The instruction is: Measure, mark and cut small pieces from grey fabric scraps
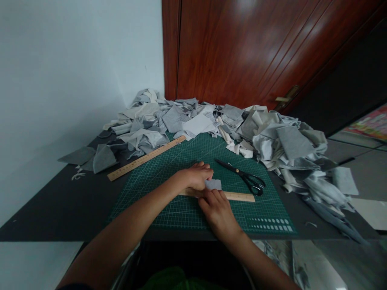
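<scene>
Here, the grey scrap (215,184) lies right of the left hand (196,177), beyond the right hand (217,207), both curled (whether pinching, I cannot tell) at the crosswise ruler (242,196).

One left hand (198,176) and one right hand (217,210) make two. Rulers come to two as well: one left ruler (145,159) and one near ruler (241,196). There is a single pair of scissors (237,171), one mat (187,219), one tabletop (60,209), one door (226,48) and one door handle (284,98). One small grey cloth (214,184) shows between the hands. The scraps (290,143) heaped left, far and right run to dozens, too jumbled for an exact count.
</scene>
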A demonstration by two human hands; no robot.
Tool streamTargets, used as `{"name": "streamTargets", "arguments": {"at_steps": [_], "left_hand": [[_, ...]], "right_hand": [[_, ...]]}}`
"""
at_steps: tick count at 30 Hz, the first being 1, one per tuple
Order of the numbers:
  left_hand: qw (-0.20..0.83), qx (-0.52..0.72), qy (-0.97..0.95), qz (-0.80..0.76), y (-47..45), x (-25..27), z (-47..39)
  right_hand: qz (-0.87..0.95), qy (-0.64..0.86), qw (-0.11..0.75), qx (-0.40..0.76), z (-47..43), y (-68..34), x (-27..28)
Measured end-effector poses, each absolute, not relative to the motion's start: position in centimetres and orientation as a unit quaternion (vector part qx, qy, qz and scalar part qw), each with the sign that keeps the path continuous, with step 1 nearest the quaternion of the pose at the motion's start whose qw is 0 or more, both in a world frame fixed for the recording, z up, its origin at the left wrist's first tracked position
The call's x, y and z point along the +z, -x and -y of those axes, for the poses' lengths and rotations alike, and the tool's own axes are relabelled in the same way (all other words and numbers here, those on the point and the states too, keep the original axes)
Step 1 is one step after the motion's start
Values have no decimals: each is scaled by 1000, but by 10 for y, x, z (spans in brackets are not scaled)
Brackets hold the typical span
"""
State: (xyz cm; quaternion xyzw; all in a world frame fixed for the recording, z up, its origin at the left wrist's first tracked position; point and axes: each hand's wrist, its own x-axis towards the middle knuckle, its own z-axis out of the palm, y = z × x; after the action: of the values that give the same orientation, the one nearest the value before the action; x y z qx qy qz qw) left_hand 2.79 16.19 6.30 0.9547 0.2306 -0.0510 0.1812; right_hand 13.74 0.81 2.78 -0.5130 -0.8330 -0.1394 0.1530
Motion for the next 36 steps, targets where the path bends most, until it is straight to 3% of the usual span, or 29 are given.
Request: {"name": "streamTargets", "arguments": {"at_steps": [36], "left_hand": [[183, -65, -952, -237, -29, 66, -161]], "right_hand": [[808, 544, 217, -65, -13, -138, 19]]}}
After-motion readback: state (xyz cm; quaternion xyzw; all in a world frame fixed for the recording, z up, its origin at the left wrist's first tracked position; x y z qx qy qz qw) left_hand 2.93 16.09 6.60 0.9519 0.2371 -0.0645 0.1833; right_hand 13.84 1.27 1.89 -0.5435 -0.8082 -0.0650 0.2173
